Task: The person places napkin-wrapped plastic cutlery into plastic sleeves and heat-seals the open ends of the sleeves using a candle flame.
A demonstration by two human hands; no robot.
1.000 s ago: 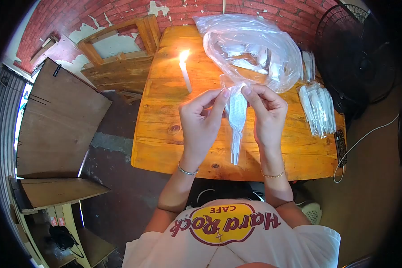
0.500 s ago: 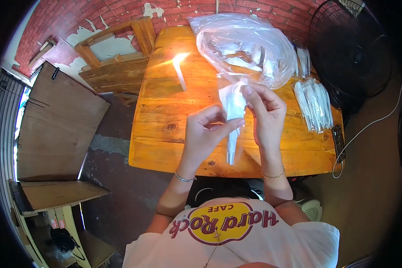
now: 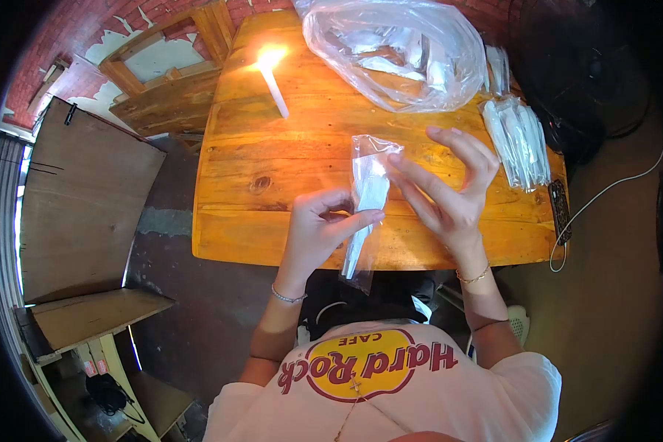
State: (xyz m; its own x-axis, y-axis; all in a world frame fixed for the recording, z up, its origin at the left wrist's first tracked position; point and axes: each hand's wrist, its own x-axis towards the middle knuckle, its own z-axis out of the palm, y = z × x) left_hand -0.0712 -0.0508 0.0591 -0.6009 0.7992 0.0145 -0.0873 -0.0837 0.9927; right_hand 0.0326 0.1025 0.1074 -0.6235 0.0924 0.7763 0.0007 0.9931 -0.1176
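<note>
The piece in hand looked well along: a slim white bundle (image 3: 372,188) sat inside a clear plastic sleeve (image 3: 364,145), so the filling, I judged, was done. The person's left hand (image 3: 318,225) pinched the sleeve near its middle, thumb on top, holding it over the near edge of the bench (image 3: 247,221), its lower end out past the wood. The right hand (image 3: 455,206) had its fingers spread, one fingertip right by the sleeve's far corner; whether it touched I couldn't tell. That grip held nothing that I could make out. Nor could I see whether the far end, where empty film ran past the bundle, was closed. To the right lay a pile of filled sleeves (image 3: 519,144), with a smaller group (image 3: 498,70) behind it, and these looked finished to me; the held one had not yet joined them. Plenty seemed left over: a big clear plastic bag (image 3: 390,90) at the back held more white pieces (image 3: 436,65), too blurred by the film to tell how far each had got. A lit candle (image 3: 275,92) stood tilted on the left, well apart from both hands.
</note>
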